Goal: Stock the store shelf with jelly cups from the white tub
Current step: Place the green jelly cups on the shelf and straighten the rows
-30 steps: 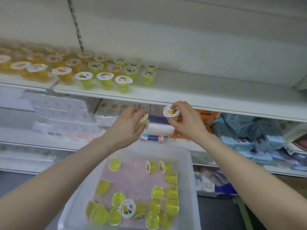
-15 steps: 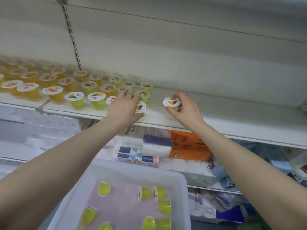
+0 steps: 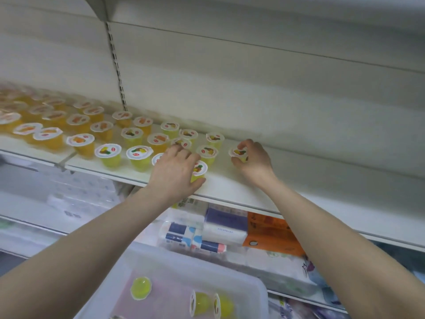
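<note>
Rows of yellow and orange jelly cups (image 3: 110, 155) stand on the white store shelf (image 3: 299, 178). My left hand (image 3: 174, 173) grips a yellow jelly cup (image 3: 199, 169) standing on the shelf near its front edge, at the right end of the front row. My right hand (image 3: 253, 160) pinches another yellow jelly cup (image 3: 238, 153) set on the shelf further right, beside the back rows. Below, the white tub (image 3: 253, 284) holds loose yellow jelly cups (image 3: 140, 288), some on their sides.
The shelf stretches bare to the right of my right hand. The shelf below holds tissue packs (image 3: 195, 238) and an orange package (image 3: 271, 233). A slotted upright (image 3: 117, 72) runs up the back wall.
Both hands moved up from in front of the lower shelf and forward onto the shelf, each carrying a cup. The cups now rest on the shelf surface. The view tilted upward.
</note>
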`<state>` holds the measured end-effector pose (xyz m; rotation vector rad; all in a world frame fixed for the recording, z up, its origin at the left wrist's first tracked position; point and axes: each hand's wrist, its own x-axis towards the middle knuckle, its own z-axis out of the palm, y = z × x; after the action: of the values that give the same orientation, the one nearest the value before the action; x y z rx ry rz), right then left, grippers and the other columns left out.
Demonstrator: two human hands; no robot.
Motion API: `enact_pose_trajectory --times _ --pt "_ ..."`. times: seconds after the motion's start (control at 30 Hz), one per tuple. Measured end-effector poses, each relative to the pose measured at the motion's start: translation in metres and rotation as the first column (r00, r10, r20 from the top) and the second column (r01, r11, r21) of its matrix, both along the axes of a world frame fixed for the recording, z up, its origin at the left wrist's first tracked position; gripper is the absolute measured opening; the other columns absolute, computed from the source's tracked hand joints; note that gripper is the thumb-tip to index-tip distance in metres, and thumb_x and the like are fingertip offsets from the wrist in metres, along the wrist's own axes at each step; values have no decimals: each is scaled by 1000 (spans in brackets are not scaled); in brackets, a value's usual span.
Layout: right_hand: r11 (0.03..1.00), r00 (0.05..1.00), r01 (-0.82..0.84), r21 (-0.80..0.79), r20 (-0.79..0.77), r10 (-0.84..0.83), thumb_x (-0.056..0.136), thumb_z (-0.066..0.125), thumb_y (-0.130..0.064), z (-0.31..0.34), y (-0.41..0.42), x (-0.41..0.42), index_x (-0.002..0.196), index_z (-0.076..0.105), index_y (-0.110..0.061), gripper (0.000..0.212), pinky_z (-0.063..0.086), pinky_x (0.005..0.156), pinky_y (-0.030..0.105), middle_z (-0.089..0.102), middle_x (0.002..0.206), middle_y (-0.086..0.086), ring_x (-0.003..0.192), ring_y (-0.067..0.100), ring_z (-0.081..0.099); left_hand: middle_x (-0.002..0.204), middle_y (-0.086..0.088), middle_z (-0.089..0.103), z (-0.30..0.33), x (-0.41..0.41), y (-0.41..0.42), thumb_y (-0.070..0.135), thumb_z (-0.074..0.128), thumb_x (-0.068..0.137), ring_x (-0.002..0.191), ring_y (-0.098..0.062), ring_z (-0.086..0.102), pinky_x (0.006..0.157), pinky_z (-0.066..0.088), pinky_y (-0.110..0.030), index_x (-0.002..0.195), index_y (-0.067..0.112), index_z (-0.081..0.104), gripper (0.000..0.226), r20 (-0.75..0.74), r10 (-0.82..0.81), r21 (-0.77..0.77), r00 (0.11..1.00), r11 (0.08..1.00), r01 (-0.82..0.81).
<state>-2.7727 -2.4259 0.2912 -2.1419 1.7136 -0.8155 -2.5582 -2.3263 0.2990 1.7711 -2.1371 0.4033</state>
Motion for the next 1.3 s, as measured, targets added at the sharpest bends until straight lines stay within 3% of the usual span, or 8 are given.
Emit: enact_pose_trajectory --times 0.2,0.33,0.73,0.87,0.97,1.07,1.2,1.3 --pt "996 999 -42 -80 7 43 87 65 -23 -2 -15 13 109 55 -17 26 41 76 27 46 121 3 94 27 62 101 -7 65 -2 -1 1 54 66 74 108 -32 52 91 46 -40 112 14 63 55 -1 10 0 1000 1000 -10" --pt "982 990 -77 -172 -128 55 90 61 -23 -5 -15 14 109 54 -14 23 48 77 37 47 122 4 96 31 60 100 -8 65 -2 0 1 56 67 74 106 -32 53 88 46 -40 111 14 63 56 -2 15 -11 1000 1000 -15" --pt "958 913 -175 -229 -401 71 90 58 -21 4 12 -4 129 54 -14 39 47 86 40 53 131 6 113 32 50 113 -8 62 5 10 8 61 57 79 114 -32 49 101 38 -41 119 13 60 62 30 -67 -45 997 997 68" --pt "934 883 -176 -312 -469 10 85 61 -22 10 46 -7 129 57 -11 46 49 84 44 59 124 14 107 38 56 113 -11 61 8 19 27 51 61 82 113 -33 50 99 42 -42 122 11 58 57 -17 -142 -114 990 984 139" --pt "897 886 -183 -403 -463 -28 87 50 -29 8 86 -6 122 59 -8 42 48 80 44 60 116 16 99 39 57 114 -12 60 7 30 50 44 63 84 112 -34 50 95 42 -41 125 10 56 53 -60 -200 -172 978 967 187" --pt "874 896 -196 -444 -443 -24 91 54 -25 -8 134 -3 118 59 -9 32 48 81 44 59 110 14 95 37 54 118 -12 57 -7 43 76 38 60 87 114 -33 49 98 40 -39 127 9 54 50 -110 -242 -211 964 953 215" --pt "884 900 -224 -410 -434 27 90 58 -20 -55 198 6 114 59 -9 26 46 79 43 59 107 12 95 34 52 121 -13 55 -48 59 120 25 60 89 114 -31 47 98 39 -36 125 7 55 41 -209 -294 -246 933 939 241" --pt "920 895 -232 -315 -440 76 90 56 -24 -105 238 16 112 61 -11 26 46 78 42 60 104 9 94 32 55 122 -11 55 -93 74 151 19 64 85 112 -30 47 91 42 -35 124 8 56 41 -262 -277 -160 924 957 241"
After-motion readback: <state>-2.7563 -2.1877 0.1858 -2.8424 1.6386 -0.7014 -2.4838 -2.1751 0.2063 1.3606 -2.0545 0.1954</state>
